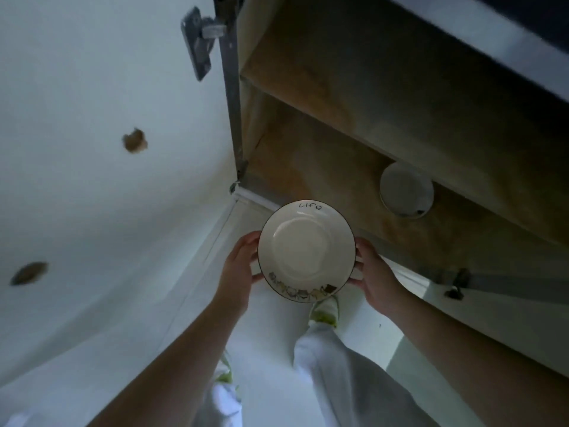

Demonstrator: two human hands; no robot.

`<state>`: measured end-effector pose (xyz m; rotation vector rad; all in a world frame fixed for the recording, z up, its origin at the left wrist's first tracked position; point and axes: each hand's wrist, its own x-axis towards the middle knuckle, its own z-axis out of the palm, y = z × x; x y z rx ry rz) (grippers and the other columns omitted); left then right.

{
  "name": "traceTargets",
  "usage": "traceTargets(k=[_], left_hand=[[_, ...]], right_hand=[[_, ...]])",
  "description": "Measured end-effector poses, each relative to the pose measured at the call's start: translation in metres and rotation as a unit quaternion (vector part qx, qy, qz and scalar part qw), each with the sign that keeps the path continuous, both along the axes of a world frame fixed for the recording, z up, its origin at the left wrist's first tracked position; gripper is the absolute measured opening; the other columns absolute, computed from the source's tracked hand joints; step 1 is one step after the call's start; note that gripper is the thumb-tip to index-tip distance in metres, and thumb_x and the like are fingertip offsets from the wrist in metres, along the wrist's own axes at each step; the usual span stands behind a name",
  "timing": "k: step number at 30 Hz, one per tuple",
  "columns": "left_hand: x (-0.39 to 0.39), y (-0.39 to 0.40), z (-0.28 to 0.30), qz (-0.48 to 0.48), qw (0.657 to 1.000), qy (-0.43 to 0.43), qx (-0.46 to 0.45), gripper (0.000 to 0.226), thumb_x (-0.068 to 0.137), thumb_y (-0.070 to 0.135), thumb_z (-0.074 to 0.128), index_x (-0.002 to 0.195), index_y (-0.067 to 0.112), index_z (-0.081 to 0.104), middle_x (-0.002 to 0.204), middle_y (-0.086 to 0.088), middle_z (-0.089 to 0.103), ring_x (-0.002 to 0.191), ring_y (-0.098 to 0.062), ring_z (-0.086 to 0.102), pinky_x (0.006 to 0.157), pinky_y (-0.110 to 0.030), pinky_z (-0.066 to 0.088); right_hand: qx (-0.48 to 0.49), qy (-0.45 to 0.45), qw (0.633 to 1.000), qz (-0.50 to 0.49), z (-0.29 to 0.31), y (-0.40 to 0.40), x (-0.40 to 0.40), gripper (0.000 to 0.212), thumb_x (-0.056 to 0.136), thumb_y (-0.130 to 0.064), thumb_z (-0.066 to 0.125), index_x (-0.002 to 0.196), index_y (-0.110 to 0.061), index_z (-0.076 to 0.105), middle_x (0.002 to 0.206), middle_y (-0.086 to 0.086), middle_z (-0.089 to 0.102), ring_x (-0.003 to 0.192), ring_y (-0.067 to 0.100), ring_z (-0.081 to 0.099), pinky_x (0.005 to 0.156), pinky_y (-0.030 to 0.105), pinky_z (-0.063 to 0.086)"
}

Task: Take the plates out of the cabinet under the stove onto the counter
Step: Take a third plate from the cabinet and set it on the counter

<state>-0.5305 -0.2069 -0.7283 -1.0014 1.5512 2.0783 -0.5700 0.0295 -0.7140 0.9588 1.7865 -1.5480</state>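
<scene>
Currently left hand (pixel 238 266) and right hand (pixel 374 277) grip the round cream ceramic plate (pixel 306 252) by opposite rims; tilting could slip it floorward.

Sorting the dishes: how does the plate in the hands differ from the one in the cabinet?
The held plate has a dark rim, "Life" lettering and animal drawings; the cabinet plate looks plain white. The held plate is out over the floor, gripped at both edges; the other sits on the shelf. Both are round.
</scene>
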Motion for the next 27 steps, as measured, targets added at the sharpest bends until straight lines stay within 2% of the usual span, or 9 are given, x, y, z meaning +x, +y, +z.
traceTargets(k=[3, 6, 9, 14, 17, 20, 22, 24, 27], left_hand=[[0.029, -0.019, 0.047, -0.008, 1.000, -0.009, 0.008, 0.036, 0.089, 0.051, 0.042, 0.110, 0.035, 0.067, 0.106, 0.020, 0.071, 0.101, -0.003, 0.065, 0.071, -0.035, 0.053], [0.057, -0.034, 0.091, -0.032, 0.999, -0.017, 0.010, 0.031, 0.099, 0.042, 0.039, 0.109, 0.044, 0.068, 0.107, 0.023, 0.070, 0.102, 0.002, 0.064, 0.072, -0.033, 0.054], [0.085, -0.049, 0.142, -0.035, 0.998, -0.044, 0.011, 0.031, 0.099, 0.035, 0.042, 0.113, 0.041, 0.069, 0.112, 0.019, 0.070, 0.111, -0.006, 0.063, 0.076, -0.036, 0.057], [0.116, -0.084, 0.248, -0.064, 0.998, -0.004, 0.014, 0.036, 0.102, 0.023, 0.038, 0.120, 0.035, 0.067, 0.119, 0.009, 0.068, 0.112, -0.014, 0.064, 0.073, -0.036, 0.060], [0.124, -0.102, 0.310, -0.084, 0.996, 0.002, 0.008, 0.036, 0.103, 0.028, 0.037, 0.121, 0.034, 0.067, 0.122, 0.007, 0.067, 0.113, -0.015, 0.063, 0.070, -0.034, 0.059], [0.133, -0.112, 0.367, -0.111, 0.993, 0.022, 0.018, 0.036, 0.100, 0.033, 0.039, 0.122, 0.034, 0.067, 0.127, 0.005, 0.065, 0.117, -0.019, 0.061, 0.071, -0.034, 0.058], [0.136, -0.115, 0.403, -0.135, 0.990, 0.035, 0.020, 0.036, 0.100, 0.032, 0.039, 0.123, 0.034, 0.066, 0.129, 0.003, 0.064, 0.118, -0.021, 0.061, 0.075, -0.037, 0.058], [0.138, -0.113, 0.434, -0.142, 0.988, 0.056, 0.029, 0.035, 0.094, 0.036, 0.046, 0.122, 0.033, 0.067, 0.128, 0.004, 0.065, 0.117, -0.022, 0.062, 0.077, -0.040, 0.058], [0.141, -0.096, 0.476, -0.166, 0.983, 0.079, 0.025, 0.034, 0.090, 0.039, 0.052, 0.119, 0.034, 0.070, 0.123, 0.006, 0.068, 0.114, -0.022, 0.064, 0.077, -0.042, 0.058]], right_hand=[[-0.014, -0.006, 1.000, -0.006, 0.048, -0.016, 0.030, 0.024, 0.098, -0.044, 0.040, 0.110, -0.037, 0.060, 0.118, -0.005, 0.063, 0.106, 0.016, 0.060, 0.071, 0.037, 0.051], [-0.015, -0.012, 1.000, 0.003, 0.094, -0.029, 0.054, 0.027, 0.101, -0.041, 0.040, 0.123, -0.033, 0.053, 0.115, -0.007, 0.062, 0.098, 0.011, 0.061, 0.065, 0.032, 0.053], [-0.002, -0.036, 0.999, 0.021, 0.146, -0.039, 0.080, 0.031, 0.102, -0.041, 0.039, 0.130, -0.032, 0.046, 0.118, -0.003, 0.060, 0.100, 0.013, 0.060, 0.061, 0.028, 0.053], [-0.018, -0.026, 0.999, 0.041, 0.246, -0.050, 0.121, 0.031, 0.093, -0.049, 0.044, 0.118, -0.037, 0.059, 0.117, -0.001, 0.066, 0.108, 0.018, 0.063, 0.067, 0.029, 0.057], [-0.035, 0.012, 0.999, 0.026, 0.305, -0.061, 0.141, 0.029, 0.083, -0.053, 0.051, 0.104, -0.039, 0.066, 0.108, -0.001, 0.069, 0.095, 0.015, 0.069, 0.062, 0.030, 0.058], [-0.029, 0.046, 0.998, 0.011, 0.366, -0.069, 0.158, 0.022, 0.093, -0.045, 0.051, 0.105, -0.036, 0.066, 0.105, 0.004, 0.069, 0.079, 0.012, 0.072, 0.054, 0.028, 0.057], [-0.020, 0.062, 0.998, 0.017, 0.404, -0.069, 0.170, 0.022, 0.098, -0.037, 0.046, 0.111, -0.031, 0.063, 0.115, 0.004, 0.066, 0.090, 0.019, 0.070, 0.057, 0.031, 0.059], [-0.018, 0.100, 0.995, 0.018, 0.438, -0.063, 0.181, 0.018, 0.101, -0.027, 0.046, 0.107, -0.031, 0.062, 0.124, 0.006, 0.061, 0.105, 0.024, 0.064, 0.065, 0.035, 0.059], [0.006, 0.141, 0.989, 0.035, 0.479, -0.046, 0.199, 0.020, 0.099, -0.020, 0.052, 0.103, -0.038, 0.056, 0.130, 0.002, 0.052, 0.112, 0.023, 0.056, 0.067, 0.031, 0.058]])
